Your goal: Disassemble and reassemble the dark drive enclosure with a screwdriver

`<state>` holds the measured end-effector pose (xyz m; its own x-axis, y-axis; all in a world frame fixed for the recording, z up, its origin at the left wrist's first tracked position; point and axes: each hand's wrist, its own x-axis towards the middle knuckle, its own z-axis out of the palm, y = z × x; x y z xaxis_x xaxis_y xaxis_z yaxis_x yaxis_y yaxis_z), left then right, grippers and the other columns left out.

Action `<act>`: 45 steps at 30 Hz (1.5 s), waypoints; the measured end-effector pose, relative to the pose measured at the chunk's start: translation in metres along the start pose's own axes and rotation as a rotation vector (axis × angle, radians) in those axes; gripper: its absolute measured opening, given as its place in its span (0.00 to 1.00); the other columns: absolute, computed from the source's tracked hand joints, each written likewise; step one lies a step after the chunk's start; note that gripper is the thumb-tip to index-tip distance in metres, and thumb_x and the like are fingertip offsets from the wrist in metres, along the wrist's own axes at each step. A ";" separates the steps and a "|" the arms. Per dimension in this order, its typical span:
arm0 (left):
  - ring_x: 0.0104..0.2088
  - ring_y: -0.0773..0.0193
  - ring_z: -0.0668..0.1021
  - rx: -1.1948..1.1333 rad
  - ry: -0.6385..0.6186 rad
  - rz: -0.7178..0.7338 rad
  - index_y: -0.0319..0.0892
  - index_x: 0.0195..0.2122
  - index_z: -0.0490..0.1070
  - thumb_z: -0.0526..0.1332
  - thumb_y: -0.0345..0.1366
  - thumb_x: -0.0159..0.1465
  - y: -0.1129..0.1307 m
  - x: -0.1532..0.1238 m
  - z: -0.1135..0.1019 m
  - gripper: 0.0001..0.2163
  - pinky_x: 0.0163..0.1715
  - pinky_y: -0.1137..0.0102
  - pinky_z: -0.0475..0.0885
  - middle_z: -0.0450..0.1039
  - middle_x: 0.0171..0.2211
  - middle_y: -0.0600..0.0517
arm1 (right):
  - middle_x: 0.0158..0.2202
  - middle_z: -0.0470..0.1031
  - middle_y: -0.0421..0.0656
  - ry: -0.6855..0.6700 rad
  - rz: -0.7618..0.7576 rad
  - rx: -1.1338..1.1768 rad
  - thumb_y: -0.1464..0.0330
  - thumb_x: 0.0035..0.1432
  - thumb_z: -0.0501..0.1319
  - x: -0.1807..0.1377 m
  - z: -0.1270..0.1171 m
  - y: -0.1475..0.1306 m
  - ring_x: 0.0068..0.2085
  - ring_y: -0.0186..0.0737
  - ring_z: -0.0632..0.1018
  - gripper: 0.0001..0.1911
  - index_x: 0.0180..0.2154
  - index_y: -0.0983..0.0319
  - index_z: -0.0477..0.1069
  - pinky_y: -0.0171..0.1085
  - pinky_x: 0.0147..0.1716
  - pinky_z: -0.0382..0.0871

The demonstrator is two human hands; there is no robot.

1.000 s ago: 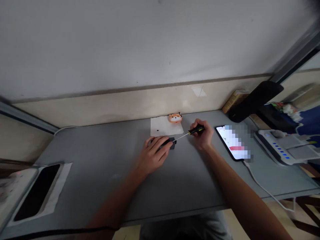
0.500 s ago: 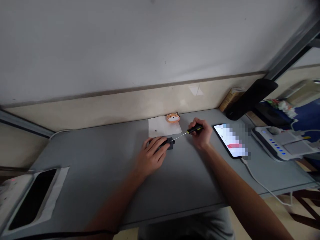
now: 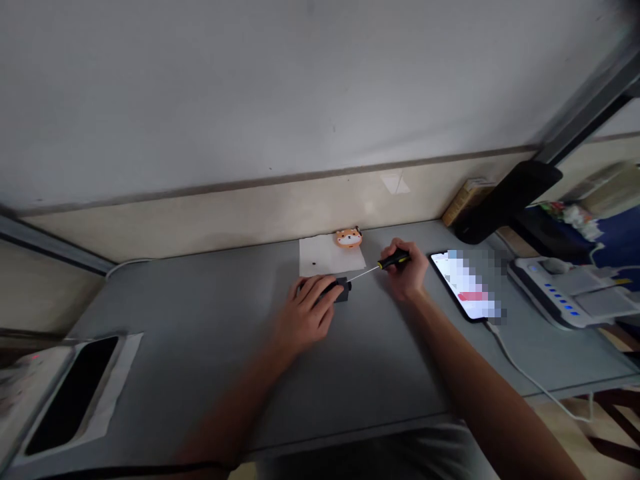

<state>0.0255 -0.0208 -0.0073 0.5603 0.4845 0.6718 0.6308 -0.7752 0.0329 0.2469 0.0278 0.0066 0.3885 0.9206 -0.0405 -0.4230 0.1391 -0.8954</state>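
Note:
My left hand [image 3: 313,310] grips a small dark block-like device [image 3: 343,291] against the table; most of it is hidden beneath my fingers. In my right hand [image 3: 406,270] is a screwdriver [image 3: 395,259] with a black and yellow handle, my fingers wrapped around it. Its thin metal shaft points left and its tip reaches the right end of the dark device. Just behind the device lies a white sheet of paper [image 3: 325,257] with a tiny black piece [image 3: 314,263] on it. An orange animal-faced case [image 3: 349,238] rests on the paper's far right corner.
To the right lie a lit phone [image 3: 463,287] with a white cable [image 3: 520,370] and a power strip [image 3: 543,293] with plugs. A black cylinder [image 3: 510,200] leans by a book [image 3: 465,200] at the wall. A dark-screened phone [image 3: 73,397] lies on the left.
The view has shifted slightly, moving everything a little to the right and down. Both hands keep their hold, and the screwdriver tip stays at the device.

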 end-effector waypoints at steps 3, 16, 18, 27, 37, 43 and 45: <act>0.50 0.53 0.78 0.009 -0.052 -0.030 0.44 0.54 0.72 0.56 0.23 0.65 0.001 0.000 0.000 0.19 0.52 0.57 0.70 0.78 0.49 0.44 | 0.18 0.61 0.38 0.023 0.014 -0.122 0.52 0.47 0.61 0.000 0.002 0.005 0.20 0.33 0.59 0.17 0.21 0.57 0.66 0.36 0.17 0.49; 0.49 0.54 0.78 -0.176 -0.046 -0.081 0.44 0.51 0.68 0.56 0.23 0.62 -0.018 -0.005 -0.010 0.18 0.51 0.58 0.73 0.75 0.50 0.43 | 0.33 0.77 0.42 -0.458 -0.148 -0.575 0.46 0.60 0.59 -0.017 0.013 0.017 0.34 0.40 0.75 0.22 0.34 0.58 0.75 0.40 0.40 0.70; 0.47 0.55 0.79 -0.270 -0.051 -0.150 0.44 0.49 0.66 0.56 0.23 0.58 -0.025 -0.007 -0.010 0.18 0.46 0.61 0.76 0.74 0.47 0.43 | 0.34 0.78 0.43 -0.471 -0.154 -0.577 0.46 0.60 0.59 -0.017 0.012 0.016 0.34 0.40 0.75 0.22 0.34 0.58 0.75 0.41 0.40 0.70; 0.42 0.60 0.78 -0.633 -0.098 -0.419 0.44 0.47 0.64 0.56 0.29 0.66 -0.030 -0.017 -0.003 0.09 0.43 0.65 0.76 0.73 0.43 0.46 | 0.33 0.77 0.43 -0.463 -0.109 -0.581 0.45 0.59 0.59 -0.016 0.010 0.011 0.35 0.40 0.76 0.23 0.34 0.59 0.75 0.39 0.39 0.69; 0.39 0.59 0.78 -0.626 -0.276 -0.635 0.45 0.45 0.70 0.58 0.38 0.68 -0.039 -0.016 0.003 0.07 0.43 0.63 0.74 0.75 0.39 0.50 | 0.28 0.76 0.41 -0.339 -0.093 -0.551 0.43 0.57 0.59 -0.008 0.003 0.008 0.28 0.37 0.71 0.25 0.33 0.58 0.76 0.37 0.29 0.65; 0.47 0.56 0.78 -0.620 -0.380 -0.540 0.47 0.54 0.68 0.69 0.39 0.61 -0.038 -0.014 -0.008 0.21 0.49 0.60 0.75 0.73 0.50 0.47 | 0.20 0.70 0.38 -0.267 -0.052 -0.463 0.46 0.56 0.61 -0.006 0.004 0.001 0.24 0.36 0.68 0.21 0.30 0.58 0.76 0.36 0.26 0.62; 0.52 0.53 0.77 -0.629 -0.432 -0.494 0.50 0.56 0.67 0.73 0.38 0.57 -0.035 -0.012 -0.014 0.27 0.52 0.58 0.74 0.71 0.54 0.47 | 0.19 0.69 0.37 -0.253 -0.062 -0.436 0.47 0.55 0.61 -0.006 0.005 -0.002 0.22 0.34 0.66 0.21 0.28 0.58 0.75 0.36 0.24 0.60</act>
<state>-0.0112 -0.0048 -0.0061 0.5363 0.8318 0.1428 0.5143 -0.4563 0.7262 0.2413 0.0234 0.0106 0.1684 0.9825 0.0795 -0.0031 0.0812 -0.9967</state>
